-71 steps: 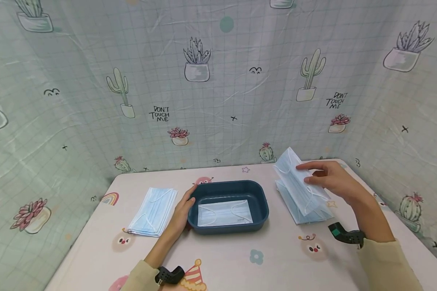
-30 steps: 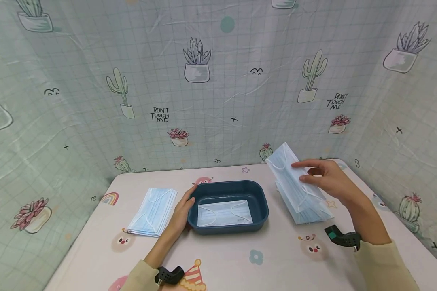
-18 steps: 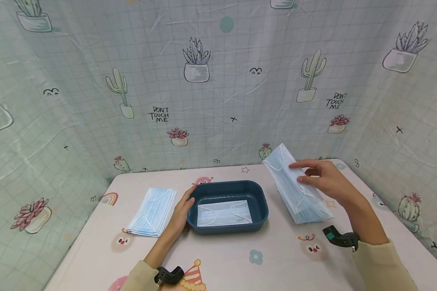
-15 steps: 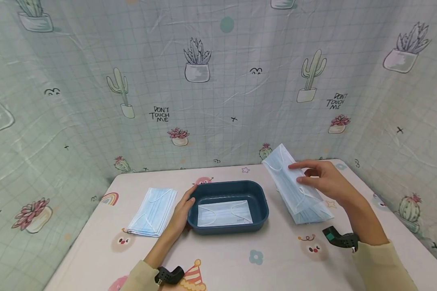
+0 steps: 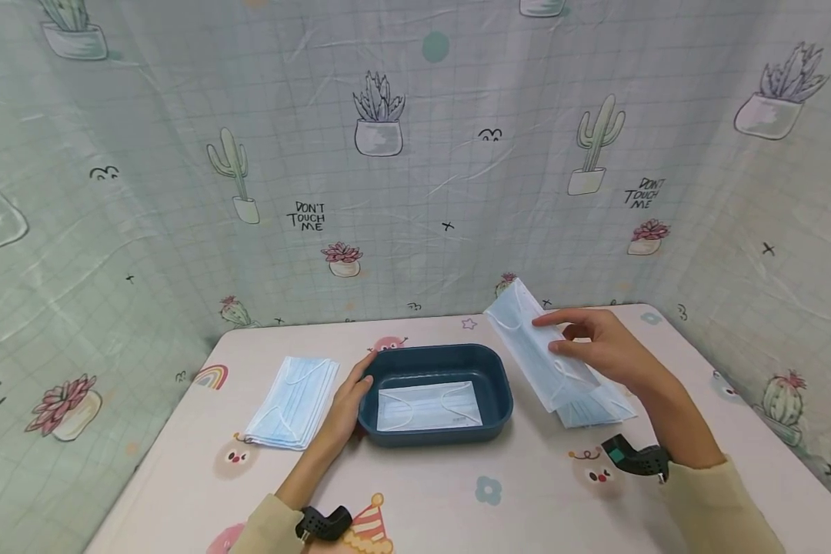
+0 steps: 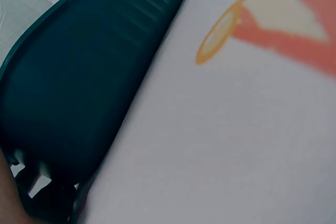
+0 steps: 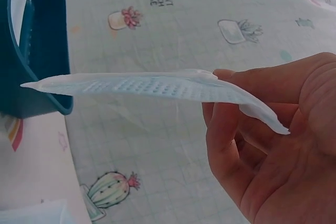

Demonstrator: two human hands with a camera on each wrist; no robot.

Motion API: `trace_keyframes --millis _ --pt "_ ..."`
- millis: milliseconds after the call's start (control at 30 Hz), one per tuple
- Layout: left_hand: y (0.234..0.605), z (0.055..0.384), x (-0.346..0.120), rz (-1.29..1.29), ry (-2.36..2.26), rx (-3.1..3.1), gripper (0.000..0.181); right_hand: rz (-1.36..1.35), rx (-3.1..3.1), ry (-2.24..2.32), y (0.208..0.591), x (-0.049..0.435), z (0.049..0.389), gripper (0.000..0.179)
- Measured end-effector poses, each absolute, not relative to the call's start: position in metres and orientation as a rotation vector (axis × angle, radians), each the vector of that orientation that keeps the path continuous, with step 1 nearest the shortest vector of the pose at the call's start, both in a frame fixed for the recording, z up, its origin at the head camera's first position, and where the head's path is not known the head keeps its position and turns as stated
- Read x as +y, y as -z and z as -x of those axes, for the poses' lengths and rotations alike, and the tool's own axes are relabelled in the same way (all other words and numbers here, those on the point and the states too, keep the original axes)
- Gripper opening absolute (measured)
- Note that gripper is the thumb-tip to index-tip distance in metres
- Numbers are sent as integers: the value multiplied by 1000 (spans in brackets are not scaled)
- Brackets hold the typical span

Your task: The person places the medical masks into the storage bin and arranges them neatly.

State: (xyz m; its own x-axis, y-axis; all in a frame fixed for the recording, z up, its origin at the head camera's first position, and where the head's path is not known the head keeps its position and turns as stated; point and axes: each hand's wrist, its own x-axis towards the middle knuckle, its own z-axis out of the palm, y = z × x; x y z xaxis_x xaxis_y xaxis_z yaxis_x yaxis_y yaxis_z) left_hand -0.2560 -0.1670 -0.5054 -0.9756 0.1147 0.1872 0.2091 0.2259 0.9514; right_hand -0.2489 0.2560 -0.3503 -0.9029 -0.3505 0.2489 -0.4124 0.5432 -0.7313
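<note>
A blue disposable face mask [image 5: 526, 338] is pinched between thumb and fingers of my right hand [image 5: 605, 346], tilted above the table at the right. Seen edge-on in the right wrist view, the mask [image 7: 147, 86] looks thin and slightly bowed. Under it lie more masks [image 5: 595, 408], partly covered. My left hand [image 5: 342, 404] grips the left end of a dark teal plastic basket [image 5: 432, 439], thumb over the rim. Inside the basket one mask [image 5: 429, 408] shows lying flat along the front side. The left wrist view shows the basket's outer wall [image 6: 79, 77] close up.
A fanned stack of blue masks [image 5: 291, 404] lies left of the basket, beside my left forearm. The table [image 5: 526, 492] wears a pale cloth with cartoon prints. A patterned curtain [image 5: 415, 192] rises along the back and sides.
My right hand has moved left with the pinched mask, which now sits nearer the basket and uncovers more of the masks below. The left hand and basket have stayed put.
</note>
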Motion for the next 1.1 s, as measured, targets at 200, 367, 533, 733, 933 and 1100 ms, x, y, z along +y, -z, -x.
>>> trace_keyframes --millis 200,367,533,733,933,1100 --pt "505 256 -168 306 1882 -2389 51 -715 -2733 -1302 346 241 256 36" --pt "506 258 -168 311 1880 -2393 51 -727 -2780 -1300 340 229 261 37" --pt "508 260 -167 313 1875 -2388 51 -763 -2800 -1312 335 218 266 37" --pt "509 262 -165 322 1863 -2390 52 -817 -2816 -1301 331 204 273 36" --pt "506 260 -164 308 1863 -2397 52 -900 -2809 -1228 330 190 278 36" --pt "506 260 -164 308 1862 -2401 53 -986 -2786 -1218 329 179 282 36"
